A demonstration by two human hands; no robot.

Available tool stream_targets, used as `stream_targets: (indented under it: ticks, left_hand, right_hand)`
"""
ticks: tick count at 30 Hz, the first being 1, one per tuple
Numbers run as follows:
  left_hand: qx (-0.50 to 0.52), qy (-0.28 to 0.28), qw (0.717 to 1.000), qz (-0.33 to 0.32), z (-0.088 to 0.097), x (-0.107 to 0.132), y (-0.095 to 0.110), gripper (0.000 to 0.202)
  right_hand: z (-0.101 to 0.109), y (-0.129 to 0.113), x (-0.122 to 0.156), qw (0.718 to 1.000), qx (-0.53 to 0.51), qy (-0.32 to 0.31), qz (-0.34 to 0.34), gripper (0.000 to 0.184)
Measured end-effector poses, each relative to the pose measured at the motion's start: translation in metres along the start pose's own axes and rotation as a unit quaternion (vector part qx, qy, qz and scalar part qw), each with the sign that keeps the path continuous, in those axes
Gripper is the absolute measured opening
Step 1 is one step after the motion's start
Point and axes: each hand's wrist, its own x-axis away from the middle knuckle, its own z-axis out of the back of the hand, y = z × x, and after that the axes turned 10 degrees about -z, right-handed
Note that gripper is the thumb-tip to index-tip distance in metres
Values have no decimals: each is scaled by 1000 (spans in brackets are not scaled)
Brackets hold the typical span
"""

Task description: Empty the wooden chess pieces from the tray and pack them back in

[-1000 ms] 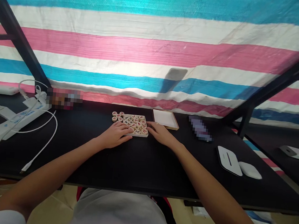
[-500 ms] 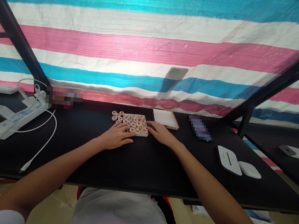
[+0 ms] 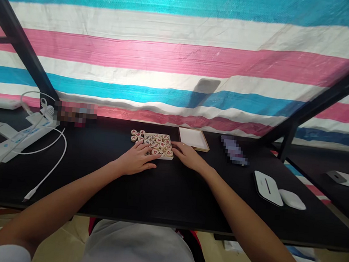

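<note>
A shallow white box (image 3: 168, 158) full of Chinese chess pieces (image 3: 162, 145), marked in red and black, sits on the black table. My left hand (image 3: 134, 159) lies open over the box's left front part, fingers stretched across its edge and some pieces. Several loose chess pieces (image 3: 134, 138) are on the table just left of the box, partly hidden behind my left fingertips. At the box's right wall, my right hand (image 3: 187, 155) rests open, its fingertips touching or very near the side. Neither hand has a piece visibly gripped.
Behind my right hand lies a box lid (image 3: 193, 138), inside up. Farther right are a blurred phone (image 3: 233, 150), a flat white device (image 3: 267, 187) and a rounded white case (image 3: 292, 199). A white power strip (image 3: 22, 139) with cables (image 3: 63, 153) occupies the left. A striped sheet (image 3: 169, 56) hangs behind.
Almost nothing differs. Both hands keep their places at the box, and the pieces look unmoved; the whole view has shifted very slightly.
</note>
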Motion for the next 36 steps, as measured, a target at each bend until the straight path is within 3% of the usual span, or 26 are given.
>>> stream_targets:
  ticks: [24,31,36]
  left_hand:
    - [-41,40,998,13,12,0,-9,33]
    - [-55,13,996,66,20,10,-22,33]
    - [-34,-83,993,77,27,19,-34,29]
  right_hand:
    - [0,2,0,1000,0,2,8,35]
    - [0,3,0,1000,2,-1,6,35]
    - [0,4,-1,1000,4,-3,2,36]
